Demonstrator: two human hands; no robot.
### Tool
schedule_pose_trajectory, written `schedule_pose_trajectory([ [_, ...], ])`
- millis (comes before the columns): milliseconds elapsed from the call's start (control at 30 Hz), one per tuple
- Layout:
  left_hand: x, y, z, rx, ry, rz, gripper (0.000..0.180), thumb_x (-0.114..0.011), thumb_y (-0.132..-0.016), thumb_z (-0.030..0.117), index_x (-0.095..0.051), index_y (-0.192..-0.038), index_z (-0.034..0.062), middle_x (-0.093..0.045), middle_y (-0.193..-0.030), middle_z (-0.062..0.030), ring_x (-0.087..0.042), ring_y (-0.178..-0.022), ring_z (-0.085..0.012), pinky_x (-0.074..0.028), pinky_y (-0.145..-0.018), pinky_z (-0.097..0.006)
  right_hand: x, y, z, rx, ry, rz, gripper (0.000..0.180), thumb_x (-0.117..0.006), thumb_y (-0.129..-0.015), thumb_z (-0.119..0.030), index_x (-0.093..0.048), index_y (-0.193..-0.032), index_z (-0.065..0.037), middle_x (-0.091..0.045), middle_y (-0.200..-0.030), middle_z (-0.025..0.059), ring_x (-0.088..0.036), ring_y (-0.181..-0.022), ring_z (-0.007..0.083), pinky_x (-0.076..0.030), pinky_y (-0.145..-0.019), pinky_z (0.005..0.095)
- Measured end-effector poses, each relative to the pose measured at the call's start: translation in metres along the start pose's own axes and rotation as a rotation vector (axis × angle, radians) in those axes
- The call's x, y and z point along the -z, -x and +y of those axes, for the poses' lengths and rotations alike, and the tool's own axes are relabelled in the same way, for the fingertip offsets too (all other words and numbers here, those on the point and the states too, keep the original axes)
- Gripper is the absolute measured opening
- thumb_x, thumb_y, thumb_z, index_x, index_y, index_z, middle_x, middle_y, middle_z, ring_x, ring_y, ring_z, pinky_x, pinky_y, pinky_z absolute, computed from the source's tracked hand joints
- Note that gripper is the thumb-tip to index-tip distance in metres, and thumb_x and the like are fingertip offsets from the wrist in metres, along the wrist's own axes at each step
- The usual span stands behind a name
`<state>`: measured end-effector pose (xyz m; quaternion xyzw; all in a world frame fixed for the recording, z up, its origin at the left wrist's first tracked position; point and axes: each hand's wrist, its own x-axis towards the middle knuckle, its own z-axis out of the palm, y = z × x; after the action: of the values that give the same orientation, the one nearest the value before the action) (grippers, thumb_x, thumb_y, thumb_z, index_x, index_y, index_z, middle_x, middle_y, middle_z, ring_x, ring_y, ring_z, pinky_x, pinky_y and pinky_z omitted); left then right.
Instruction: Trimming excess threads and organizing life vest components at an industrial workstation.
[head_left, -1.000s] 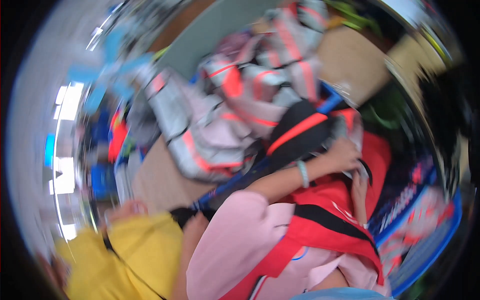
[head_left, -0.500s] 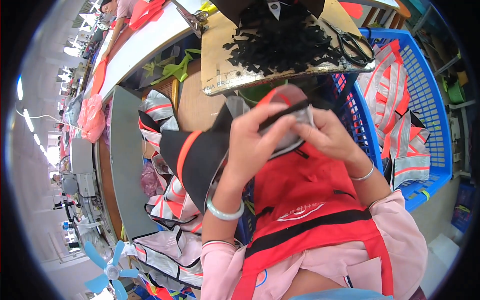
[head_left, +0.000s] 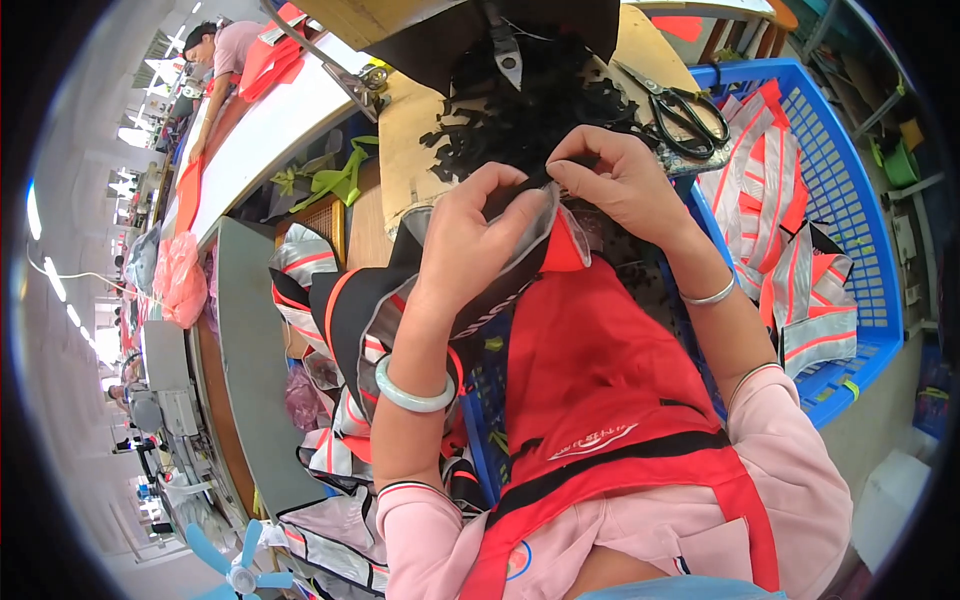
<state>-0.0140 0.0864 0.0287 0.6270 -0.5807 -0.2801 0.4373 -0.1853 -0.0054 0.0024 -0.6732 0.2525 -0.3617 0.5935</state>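
Note:
My left hand (head_left: 480,235) is closed on a sewn fabric piece (head_left: 492,288) of black and grey cloth, with its fingertips at the upper edge. An orange-red corner (head_left: 567,247) of cloth hangs between my hands. My right hand (head_left: 622,185) pinches at the same edge, thumb and forefinger together near the tip. The rest of the piece trails down to the left over my forearm's far side, where it overlaps other cloth. Just beyond my hands, black fabric scraps (head_left: 530,115) are heaped under a pointed metal blade (head_left: 507,62).
Black-handled scissors (head_left: 690,118) lie on the wooden board (head_left: 400,170). A blue basket (head_left: 838,190) at the right holds grey and orange pieces (head_left: 775,205). More striped pieces (head_left: 335,535) are piled at the left, beside a grey panel (head_left: 250,330). A person (head_left: 222,65) leans over the far table.
My hands have moved up and away from me, nearer the scraps. The fabric has been turned, its edge now stretched between them, and the right hand has shifted its grip. The view has tilted slightly.

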Motion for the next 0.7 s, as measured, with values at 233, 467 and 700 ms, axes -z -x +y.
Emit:
schedule_pose_trajectory([
  [233,0.008,-0.023,0.019,0.083,0.124,-0.08,0.022,-0.069,-0.082,0.015,-0.065,-0.094,-0.003,-0.065,-0.073,-0.0023,-0.056,-0.069,-0.0049,-0.045,-0.063,-0.022,0.004,-0.013,-0.009,0.061,0.045,0.018,0.017,-0.064,-0.089,-0.018,-0.062,-0.092,-0.001,-0.059,-0.077,-0.003,-0.052,-0.068,0.0022,-0.042,-0.059,0.0179],
  [467,0.013,-0.044,0.014,0.187,0.226,-0.084,0.021,-0.069,-0.082,0.013,-0.066,-0.093,-0.0041,-0.065,-0.076,-0.0005,-0.055,-0.07,-0.004,-0.044,-0.063,-0.02,0.008,-0.028,-0.001,0.021,-0.049,0.067,0.021,-0.065,-0.087,-0.018,-0.063,-0.09,0.003,-0.059,-0.073,-0.0018,-0.05,-0.065,0.0026,-0.043,-0.058,0.02],
  [700,0.023,-0.07,0.003,0.265,0.334,-0.145,0.023,-0.071,-0.081,0.013,-0.067,-0.097,-0.0038,-0.066,-0.083,-0.0033,-0.058,-0.074,-0.0063,-0.046,-0.066,-0.02,0.009,-0.048,0.012,0.039,-0.032,0.081,0.021,-0.064,-0.087,-0.018,-0.063,-0.091,0.002,-0.058,-0.072,-0.0027,-0.05,-0.066,0.0028,-0.043,-0.059,0.0201],
])
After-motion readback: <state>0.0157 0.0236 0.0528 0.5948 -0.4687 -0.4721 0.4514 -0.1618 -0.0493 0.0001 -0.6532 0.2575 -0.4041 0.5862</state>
